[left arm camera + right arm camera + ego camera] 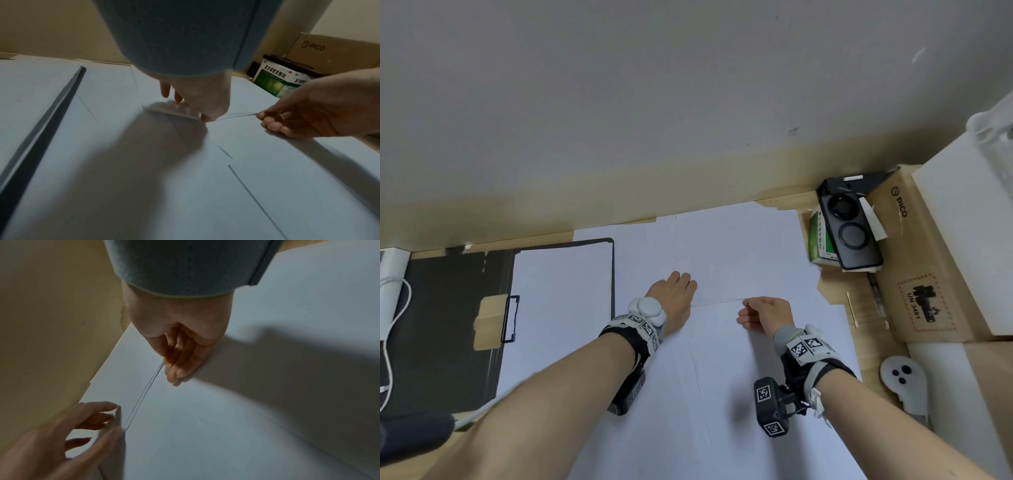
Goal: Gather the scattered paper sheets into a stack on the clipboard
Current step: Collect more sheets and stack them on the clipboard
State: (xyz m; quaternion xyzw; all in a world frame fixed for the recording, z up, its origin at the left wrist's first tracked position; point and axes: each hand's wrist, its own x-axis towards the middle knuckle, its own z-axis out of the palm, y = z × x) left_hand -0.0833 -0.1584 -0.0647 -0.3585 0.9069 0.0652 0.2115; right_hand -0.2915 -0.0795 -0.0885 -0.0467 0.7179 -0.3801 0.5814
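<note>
Both pinching the raised near edge of loose sheets, left hand at its left end and right hand at its right, edge running crosswise, just right of the clipboard, left hand nearer it.

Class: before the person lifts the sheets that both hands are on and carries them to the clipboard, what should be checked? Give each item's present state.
1. Right hand pinches the lifted sheet edge: ok.
2. Left hand grips the same edge: cannot tell.
3. Clipboard lies within reach, left of the hands: ok.
4. Clipboard already holds paper to stack on: ok.
5. How many sheets are pinched: cannot tell.
</note>
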